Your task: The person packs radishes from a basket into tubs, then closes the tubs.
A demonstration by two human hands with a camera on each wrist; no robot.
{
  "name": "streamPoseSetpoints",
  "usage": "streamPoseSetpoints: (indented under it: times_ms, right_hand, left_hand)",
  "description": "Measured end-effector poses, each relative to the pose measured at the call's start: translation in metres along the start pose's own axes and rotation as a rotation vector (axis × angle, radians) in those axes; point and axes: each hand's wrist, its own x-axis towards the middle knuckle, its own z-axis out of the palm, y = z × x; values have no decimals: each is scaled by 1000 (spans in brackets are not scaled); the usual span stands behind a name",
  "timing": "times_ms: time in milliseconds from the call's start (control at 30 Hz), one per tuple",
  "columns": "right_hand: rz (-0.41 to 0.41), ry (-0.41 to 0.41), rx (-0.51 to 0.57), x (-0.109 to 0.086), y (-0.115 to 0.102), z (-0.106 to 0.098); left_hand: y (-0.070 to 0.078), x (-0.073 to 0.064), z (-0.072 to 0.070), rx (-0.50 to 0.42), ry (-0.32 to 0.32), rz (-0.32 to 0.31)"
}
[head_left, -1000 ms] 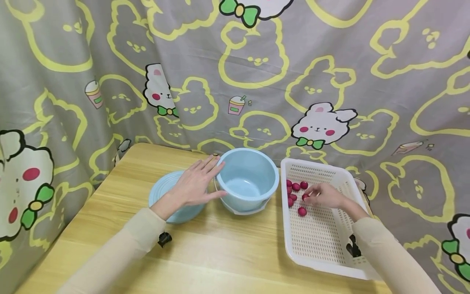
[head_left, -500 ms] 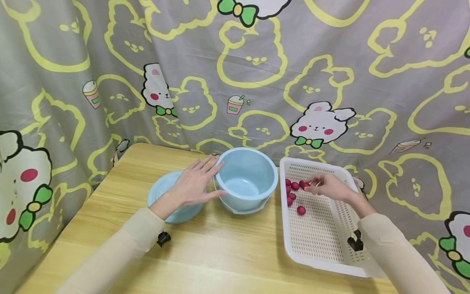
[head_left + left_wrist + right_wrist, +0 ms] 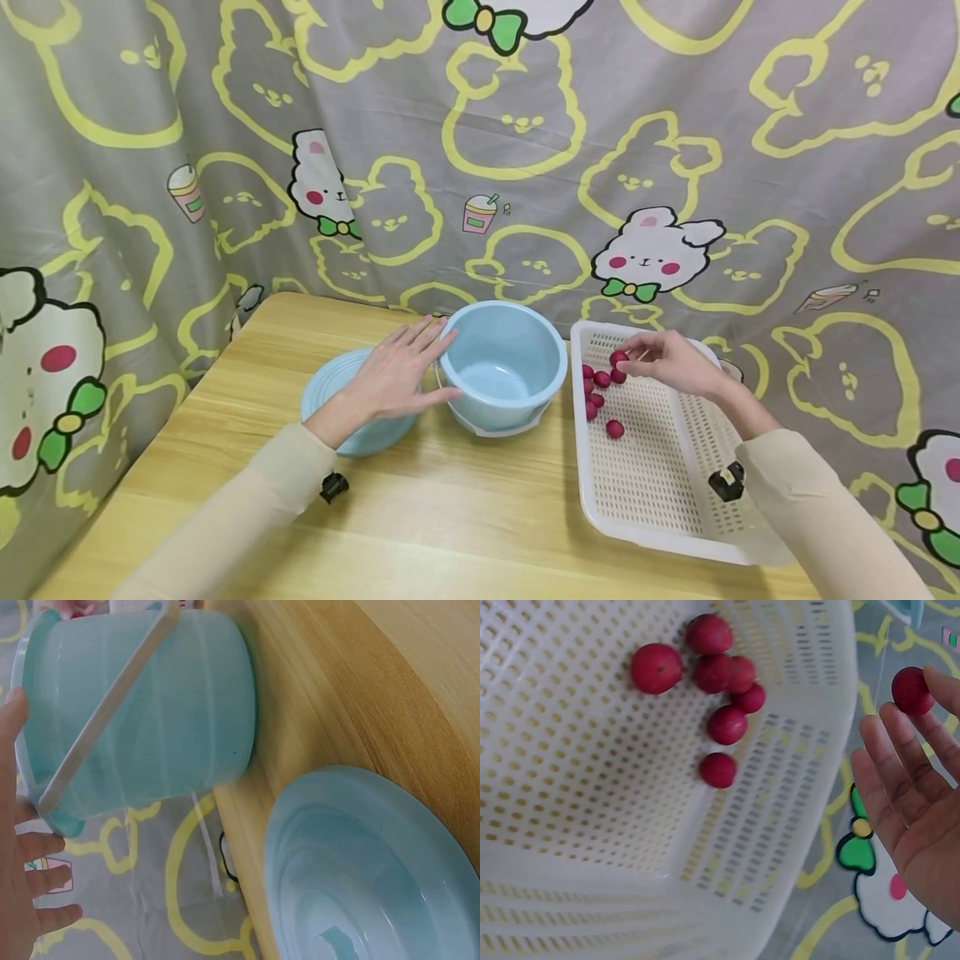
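My right hand [image 3: 675, 364] pinches a small round red radish [image 3: 913, 691] between thumb and fingertips, raised at the far left part of the white basket [image 3: 588, 492]. Several more radishes [image 3: 727, 724] lie on the basket floor near its left wall, one of them [image 3: 615, 428] apart from the rest. My left hand [image 3: 397, 371] has its fingers spread and fairly straight, with the fingertips and thumb right at the left rim of the light-blue bucket [image 3: 142, 712]. Nothing shows inside the bucket. Beneath that hand and forearm is a shallow round light-blue lid [image 3: 352, 825], partly hidden in the head view.
The bucket's pale handle [image 3: 109, 712] hangs down along its side. Bucket, lid and basket stand on a wooden table [image 3: 450, 525]. A grey patterned curtain [image 3: 420, 108] hangs right behind the table's back edge.
My right hand has moved away from me and upward over the basket, and the pinched radish has come up with it. The left hand has stayed at the bucket.
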Motion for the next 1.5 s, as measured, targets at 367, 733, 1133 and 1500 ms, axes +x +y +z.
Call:
streamPoseSetpoints:
  times_ms: [367, 733, 1133, 1500]
  right_hand:
    - [-118, 17, 11, 5, -45, -4]
    - [-156, -8, 44, 14, -79, 6]
    - [-236, -26, 55, 38, -102, 26]
    - [-253, -80, 26, 62, -121, 48]
  left_hand:
    - [1, 1, -3, 35, 10, 13]
    - [0, 1, -7, 40, 46, 28]
    - [1, -2, -13, 19, 90, 40]
    - [2, -3, -16, 32, 108, 53]
